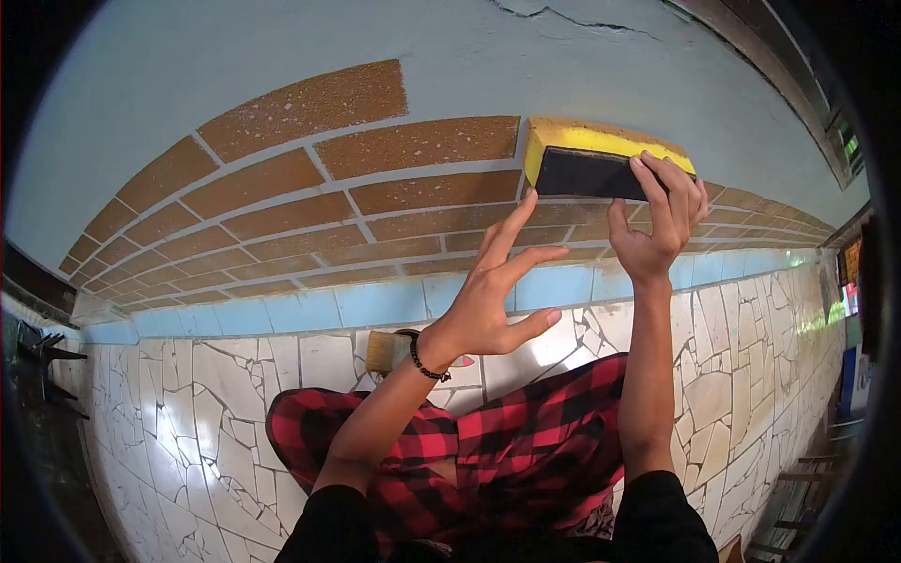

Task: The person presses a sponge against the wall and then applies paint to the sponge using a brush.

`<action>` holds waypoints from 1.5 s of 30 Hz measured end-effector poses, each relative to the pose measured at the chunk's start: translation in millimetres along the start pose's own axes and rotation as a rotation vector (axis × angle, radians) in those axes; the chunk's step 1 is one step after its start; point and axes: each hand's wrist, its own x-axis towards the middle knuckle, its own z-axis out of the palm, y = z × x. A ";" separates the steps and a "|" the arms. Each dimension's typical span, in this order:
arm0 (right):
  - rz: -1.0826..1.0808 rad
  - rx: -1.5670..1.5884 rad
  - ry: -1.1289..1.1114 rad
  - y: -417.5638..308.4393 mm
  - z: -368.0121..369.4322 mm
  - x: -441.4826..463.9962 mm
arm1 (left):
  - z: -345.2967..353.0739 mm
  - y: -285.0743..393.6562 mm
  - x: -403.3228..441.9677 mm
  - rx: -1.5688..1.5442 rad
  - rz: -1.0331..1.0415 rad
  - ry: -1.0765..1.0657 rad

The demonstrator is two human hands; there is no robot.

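Note:
A yellow sponge block (540,145) with a black backing lies against the grey wall (450,56), at the end of a row of brown painted bricks (418,145). My right hand (657,220) grips its right part, fingers over the black backing and thumb below. My left hand (493,296) is open with its fingers spread. Its index fingertip is at the sponge's lower left corner; whether it presses there I cannot tell. A bead bracelet circles the left wrist.
Below the bricks runs a band of light blue tiles (380,302). A paintbrush (380,353) lies by my left wrist, beside a container partly hidden by my arm. Broken-tile floor (221,394) surrounds my crossed legs. Dark furniture (47,361) stands at far left.

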 end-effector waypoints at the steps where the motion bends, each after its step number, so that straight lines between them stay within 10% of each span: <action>1: 0.000 -0.004 0.000 -0.3 0.2 -0.2 | -0.3 -0.3 -0.3 0.000 -0.001 0.001; 45: 0.125 0.049 0.039 -2.4 6.3 -2.7 | 8.7 56.7 34.9 0.201 0.169 0.197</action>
